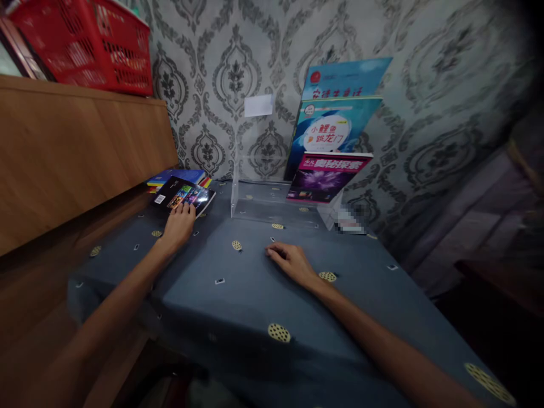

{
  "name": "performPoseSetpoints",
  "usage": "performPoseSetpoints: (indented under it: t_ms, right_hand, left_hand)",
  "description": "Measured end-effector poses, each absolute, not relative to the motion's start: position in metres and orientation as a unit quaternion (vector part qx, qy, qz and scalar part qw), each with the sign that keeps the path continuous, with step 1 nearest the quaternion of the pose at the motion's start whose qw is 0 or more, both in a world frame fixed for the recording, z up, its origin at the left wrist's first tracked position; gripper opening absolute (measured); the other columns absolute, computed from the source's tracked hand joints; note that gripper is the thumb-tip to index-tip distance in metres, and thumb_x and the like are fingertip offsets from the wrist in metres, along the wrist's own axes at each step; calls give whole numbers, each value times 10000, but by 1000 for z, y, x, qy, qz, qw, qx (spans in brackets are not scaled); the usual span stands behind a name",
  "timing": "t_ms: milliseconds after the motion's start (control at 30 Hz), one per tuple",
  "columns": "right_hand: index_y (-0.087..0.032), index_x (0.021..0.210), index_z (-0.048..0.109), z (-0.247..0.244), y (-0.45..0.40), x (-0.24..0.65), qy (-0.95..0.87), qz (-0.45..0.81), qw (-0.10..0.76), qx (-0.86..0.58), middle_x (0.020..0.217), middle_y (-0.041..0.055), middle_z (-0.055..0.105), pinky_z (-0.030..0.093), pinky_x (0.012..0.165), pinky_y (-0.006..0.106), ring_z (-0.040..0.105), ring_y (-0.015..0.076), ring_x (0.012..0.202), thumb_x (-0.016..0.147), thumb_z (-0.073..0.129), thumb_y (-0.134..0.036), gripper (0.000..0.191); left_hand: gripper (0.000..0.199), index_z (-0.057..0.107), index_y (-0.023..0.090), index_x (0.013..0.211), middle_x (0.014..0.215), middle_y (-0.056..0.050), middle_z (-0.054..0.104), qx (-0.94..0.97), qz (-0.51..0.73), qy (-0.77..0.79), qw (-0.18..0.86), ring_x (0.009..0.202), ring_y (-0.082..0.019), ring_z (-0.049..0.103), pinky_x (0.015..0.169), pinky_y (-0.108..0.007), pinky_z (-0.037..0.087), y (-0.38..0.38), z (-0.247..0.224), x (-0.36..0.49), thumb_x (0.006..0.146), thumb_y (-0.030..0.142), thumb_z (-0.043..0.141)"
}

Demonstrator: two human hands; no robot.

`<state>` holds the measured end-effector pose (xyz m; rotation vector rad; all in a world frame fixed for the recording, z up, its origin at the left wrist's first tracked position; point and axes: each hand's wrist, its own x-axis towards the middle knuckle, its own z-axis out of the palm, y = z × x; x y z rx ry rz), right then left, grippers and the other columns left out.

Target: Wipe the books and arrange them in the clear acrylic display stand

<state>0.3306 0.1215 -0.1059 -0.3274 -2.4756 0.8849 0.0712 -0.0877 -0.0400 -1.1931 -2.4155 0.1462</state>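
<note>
My left hand (pixel 180 222) is at the near edge of a black book (pixel 176 195) with colourful pictures and a white barcode label. Its fingers lie over the cover and the thumb is hidden, apparently under the edge. The book sits tilted over a small stack of books (pixel 187 175) with blue and yellow covers. My right hand (pixel 293 262) rests on the tablecloth, fingers curled together with nothing visible in them. Beyond it stands a clear acrylic rack (pixel 233 195). On the rack's right side are a purple magazine (pixel 327 178), a teal book (pixel 327 130) and a blue book (pixel 344 76), one behind another.
A dark blue tablecloth (pixel 250 294) with yellow prints covers the table. On the left is a wooden cabinet (pixel 80 153) with a red plastic basket (pixel 97 51) on top. A blank white card (pixel 258 106) is above the rack's left side, before the patterned wall (pixel 204 51).
</note>
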Motion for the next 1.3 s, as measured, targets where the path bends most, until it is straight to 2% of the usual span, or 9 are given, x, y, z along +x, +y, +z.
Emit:
performPoseSetpoints:
  t_ms: [100,267,500,567,700,767,900,1000,1300]
  right_hand:
    - [-174,919,754,-108,124,329,-904,327,244,-124,795,49,763,444,620,276,652,187,674,890,529,-365,296]
    - [-174,908,754,-113,127,326,-895,349,248,-128,788,46,764,479,630,280,664,194,685,875,550,-349,271]
    - [-180,901,751,-117,128,323,-884,371,250,-134,787,44,770,513,622,281,683,192,682,869,565,-322,237]
    - [-182,906,750,-118,128,323,-884,371,250,-137,795,45,770,513,628,283,685,195,697,868,570,-319,229]
    - [-183,950,750,-116,125,327,-887,362,251,-135,846,51,776,512,668,291,688,195,744,889,564,-310,234]
    - [-184,976,750,-113,123,330,-893,349,250,-131,867,49,778,503,679,291,682,188,746,904,561,-298,232]
    - [-183,1007,741,-109,120,334,-901,340,240,-124,873,47,770,492,691,290,670,174,735,929,547,-258,222]
    - [-179,1016,729,-107,120,335,-907,332,232,-117,894,54,763,505,723,305,668,173,751,940,539,-227,210]
    - [-189,1148,664,-105,113,339,-924,250,286,-36,1254,118,677,475,1040,497,606,246,1180,986,509,-224,227]
  left_hand:
    - [517,505,32,1378,1424,-271,541,-441,74,-873,197,1343,-343,512,1075,-459,434,-100,-53,90,870,12,411]
    - [380,644,80,1171,1142,-192,716,-474,96,-865,133,1113,-295,670,922,-383,529,-117,-63,114,862,15,433]
    - [326,652,54,1128,1074,-223,721,-504,80,-852,113,1027,-332,697,833,-428,547,-112,-59,150,900,39,420]
    - [302,646,85,1164,1130,-209,716,-524,70,-842,108,1066,-326,686,854,-431,545,-105,-61,166,956,129,431]
    - [393,556,227,1360,1421,-83,610,-624,-8,-779,57,1320,-235,553,1090,-382,442,-95,-67,177,1004,380,488]
    - [438,534,220,1389,1467,-80,570,-628,-67,-774,43,1372,-219,501,1144,-370,390,-94,-70,164,1008,426,470]
    - [481,526,125,1375,1482,-205,500,-440,-61,-889,111,1331,-357,508,1077,-512,429,-100,-75,119,1001,412,429]
    - [488,495,117,1397,1391,-198,563,-383,-57,-920,59,1232,-345,574,989,-473,491,-102,-81,100,1003,390,399]
    - [433,556,144,1351,1324,-162,600,-508,-16,-859,62,1145,-321,581,979,-461,477,-52,-78,148,1008,379,437]
